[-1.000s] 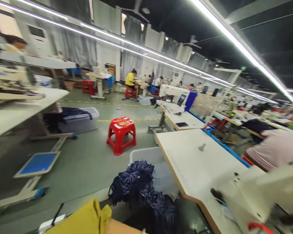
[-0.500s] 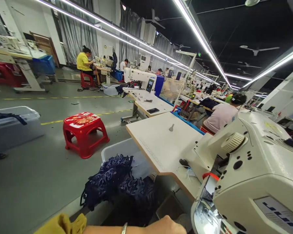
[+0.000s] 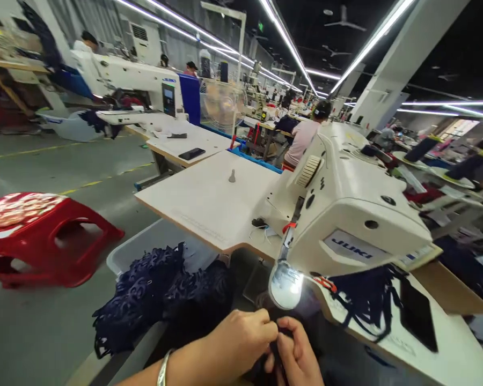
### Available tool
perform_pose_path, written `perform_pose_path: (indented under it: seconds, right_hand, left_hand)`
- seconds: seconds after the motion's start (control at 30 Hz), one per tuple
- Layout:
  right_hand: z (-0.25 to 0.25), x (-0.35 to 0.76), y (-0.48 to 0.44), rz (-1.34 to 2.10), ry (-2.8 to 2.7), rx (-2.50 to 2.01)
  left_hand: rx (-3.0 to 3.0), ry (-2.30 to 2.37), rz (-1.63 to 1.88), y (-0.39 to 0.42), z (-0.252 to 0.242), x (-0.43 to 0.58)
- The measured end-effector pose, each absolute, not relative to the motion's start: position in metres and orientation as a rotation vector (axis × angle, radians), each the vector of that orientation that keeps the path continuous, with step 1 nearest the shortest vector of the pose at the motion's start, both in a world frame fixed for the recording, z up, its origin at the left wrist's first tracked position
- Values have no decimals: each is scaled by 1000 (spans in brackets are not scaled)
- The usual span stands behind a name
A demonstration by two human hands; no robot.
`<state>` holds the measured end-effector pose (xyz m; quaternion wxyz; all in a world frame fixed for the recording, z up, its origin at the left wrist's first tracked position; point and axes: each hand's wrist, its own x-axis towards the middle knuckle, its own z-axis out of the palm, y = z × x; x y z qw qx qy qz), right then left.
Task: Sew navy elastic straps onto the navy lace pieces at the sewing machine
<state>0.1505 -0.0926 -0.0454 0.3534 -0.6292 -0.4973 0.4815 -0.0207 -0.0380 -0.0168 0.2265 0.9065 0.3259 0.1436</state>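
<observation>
My left hand (image 3: 237, 343), with a silver bangle (image 3: 164, 369) at the wrist, is closed, its fingertips pinched together. Close beside it, my right hand (image 3: 297, 351) is also closed, thumb and fingers bent inward. A dark piece of fabric shows between the two hands, mostly hidden by the fingers. Both hands are in front of and below the lit needle end of a white JUKI sewing machine (image 3: 346, 203). Left of my hands, a heap of navy ruffled fabric pieces (image 3: 145, 289) hangs over a clear plastic bin (image 3: 123, 252).
Navy straps (image 3: 366, 295) and a black phone (image 3: 418, 313) lie on the table at right. A small grey piece (image 3: 232, 176) is on the white tabletop (image 3: 193, 198). A red stool (image 3: 64, 241) stands left. Another sewing machine (image 3: 145, 80) and seated people are beyond.
The view has swung right and down toward the machine. My left hand has come up beside my right hand, which was out of view before, and both now meet near the needle end.
</observation>
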Motion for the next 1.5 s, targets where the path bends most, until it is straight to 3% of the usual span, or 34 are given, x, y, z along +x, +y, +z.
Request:
perform_pose_path:
  seconds: [0.07, 0.3, 0.53, 0.6, 0.8, 1.0, 1.07, 1.17, 1.27, 1.5]
  right_hand:
    - [-39, 154, -90, 1371, -1300, -1511]
    - [-18, 158, -87, 1029, -1340, -1604]
    - [-23, 163, -80, 1578, -1077, -1359]
    - [-15, 169, -78, 1592, -1125, -1311]
    - [19, 185, -75, 1088, -1485, -1412]
    - [7, 184, -82, 225, -1599, -1412]
    - [-2, 180, -86, 331, -1598, -1359]
    - [-11, 171, -88, 758, -1577, -1302]
    - [-14, 159, -86, 1010, -1289, -1216]
    - [-17, 142, -81, 776, -1044, -1035]
  left_hand:
    - [2569, 820, 462, -35, -17, -21]
    - [2198, 778, 442, -30, -7, -7]
    - [1989, 552, 514, -25, 2, -13]
    - [1988, 526, 537, -25, 4, -16]
    - [1778, 704, 551, -21, 12, -14]
    - [1587, 820, 590, -17, 15, -13]
    - [1525, 837, 615, -17, 16, -12]
    - [1510, 806, 660, -20, 15, -8]
    - [1564, 808, 685, -23, 12, -3]
    - [1832, 890, 740, -32, 4, -2]
